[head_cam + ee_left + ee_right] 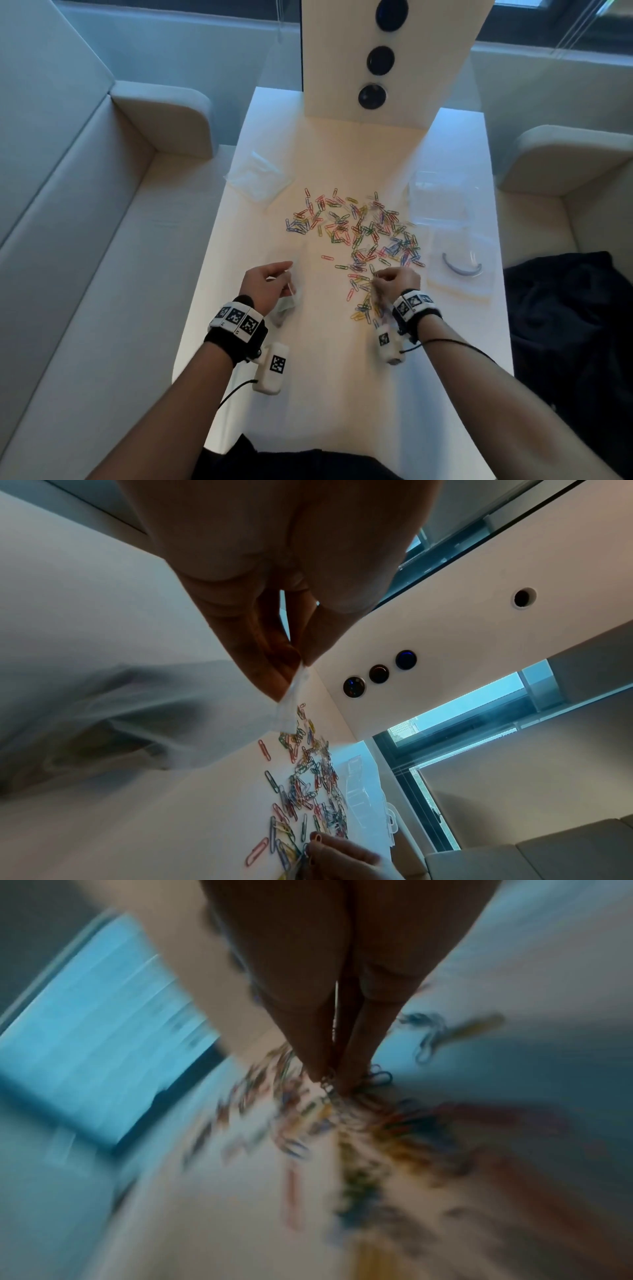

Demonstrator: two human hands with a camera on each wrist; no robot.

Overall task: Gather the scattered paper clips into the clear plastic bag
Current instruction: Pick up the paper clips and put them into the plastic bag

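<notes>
My left hand (270, 286) pinches the clear bag (143, 718) by its top edge; the thin film hangs limp below my fingers (274, 669), so I'd judge its mouth needs holding open. My right hand (397, 279) has fingertips bunched on a few paper clips (356, 233), the rest scattered just beyond it. They look light, stiff and slippery, best pinched in small clumps. I can read no writing.

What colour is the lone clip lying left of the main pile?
Red or pink: the lone paper clip, seen best in the head view.
</notes>
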